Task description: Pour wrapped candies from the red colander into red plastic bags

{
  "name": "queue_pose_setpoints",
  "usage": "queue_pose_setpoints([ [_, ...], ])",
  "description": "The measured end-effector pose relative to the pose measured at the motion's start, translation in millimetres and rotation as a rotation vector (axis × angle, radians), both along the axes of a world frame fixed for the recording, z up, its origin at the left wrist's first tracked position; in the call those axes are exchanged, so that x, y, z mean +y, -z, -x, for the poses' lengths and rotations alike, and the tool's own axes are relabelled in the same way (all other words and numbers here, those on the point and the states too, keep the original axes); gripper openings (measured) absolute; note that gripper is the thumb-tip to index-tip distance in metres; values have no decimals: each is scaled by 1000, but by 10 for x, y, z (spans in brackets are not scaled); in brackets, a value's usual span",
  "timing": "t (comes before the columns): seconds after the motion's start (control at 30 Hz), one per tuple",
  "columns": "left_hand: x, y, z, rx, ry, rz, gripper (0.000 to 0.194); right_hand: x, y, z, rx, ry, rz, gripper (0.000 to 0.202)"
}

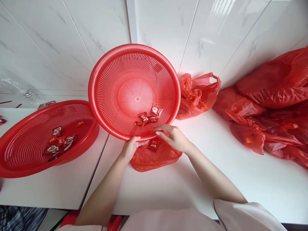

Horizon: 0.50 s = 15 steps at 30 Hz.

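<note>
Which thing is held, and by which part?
The left hand holds the middle basket by its lower rim; whether the right hand grips anything is unclear.

Centre: round red perforated plastic basket (pixel 108 112), small red wrapped sweets (pixel 143 117) in its near right part; before it, low red plastic bag (pixel 154 162) on flat white tabletop (pixel 204 179); left: second round red perforated plastic basket (pixel 29 128), more sweets inside; right: crumpled red plastic carrier bag (pixel 199 99), then heaped bulging red plastic bags (pixel 269 118)

Red basket (pixel 134 48), red bags (pixel 156 161), wht tbl (pixel 214 160), grey-veined wht wall (pixel 163 29)
</note>
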State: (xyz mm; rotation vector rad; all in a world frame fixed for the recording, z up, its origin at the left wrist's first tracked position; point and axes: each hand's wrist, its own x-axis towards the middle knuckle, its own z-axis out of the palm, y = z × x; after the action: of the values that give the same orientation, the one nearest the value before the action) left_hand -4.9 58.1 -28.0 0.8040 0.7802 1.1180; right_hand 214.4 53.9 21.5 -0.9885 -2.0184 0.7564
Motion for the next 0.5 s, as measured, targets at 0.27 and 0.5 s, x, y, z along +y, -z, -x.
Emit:
queue_pose_setpoints([
  [0.27,-200,39,-207,9,92,24,36,47,202,96,-267,-22,-159,45],
  [0.5,-190,89,-185,15,152,68,33,20,242,120,-324,-115,-129,49],
])
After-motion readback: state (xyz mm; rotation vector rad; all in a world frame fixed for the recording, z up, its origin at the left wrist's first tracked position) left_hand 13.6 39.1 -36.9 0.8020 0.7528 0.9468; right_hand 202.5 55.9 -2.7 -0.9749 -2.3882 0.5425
